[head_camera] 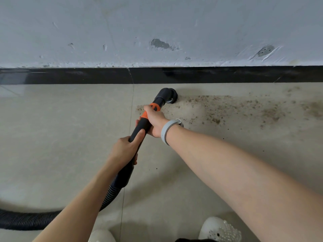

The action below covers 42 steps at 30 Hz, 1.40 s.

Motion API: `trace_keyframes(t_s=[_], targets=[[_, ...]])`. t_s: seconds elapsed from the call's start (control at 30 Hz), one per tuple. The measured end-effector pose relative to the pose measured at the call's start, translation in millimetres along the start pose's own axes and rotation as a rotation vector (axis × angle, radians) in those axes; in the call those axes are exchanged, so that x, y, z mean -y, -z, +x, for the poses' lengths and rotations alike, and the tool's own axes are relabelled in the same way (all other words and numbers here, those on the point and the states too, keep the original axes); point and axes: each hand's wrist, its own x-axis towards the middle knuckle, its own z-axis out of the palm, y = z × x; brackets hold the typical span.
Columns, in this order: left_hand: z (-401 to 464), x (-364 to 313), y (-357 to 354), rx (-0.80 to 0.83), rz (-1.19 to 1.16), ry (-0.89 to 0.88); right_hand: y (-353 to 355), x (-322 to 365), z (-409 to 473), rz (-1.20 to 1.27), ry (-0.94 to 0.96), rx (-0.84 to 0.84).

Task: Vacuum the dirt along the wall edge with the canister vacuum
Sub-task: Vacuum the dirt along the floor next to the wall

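Both hands hold the black wand (139,127): right hand (154,122) wraps its grip near the orange collar to steer, left hand (125,149) lower for leverage. The brush nozzle (172,96) sits at the dirt (227,106) beside the black baseboard (209,75).

Clearance along the wall edge

Black skirting (70,75) and wall (157,23) block travel toward 12 o'clock. Floor (52,128) lies open toward 3 and 9 o'clock from the brush head (172,97). Ribbed hose (26,220) crosses at 7 o'clock; white shoes (220,229) stand at 5–6 o'clock.
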Motion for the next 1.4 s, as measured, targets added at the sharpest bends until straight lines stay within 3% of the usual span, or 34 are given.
trace_keyframes(t_s=[0.6, 1.4], targets=[[10.2, -50.6, -56.5, 0.111, 0.040, -0.110, 80.1, 28.8, -6.2, 0.085, 0.062, -0.074], [33.8, -138.9, -152.0, 0.310, 0.143, -0.258, 207.3, 84.3, -5.6, 0.233, 0.176, -0.315]])
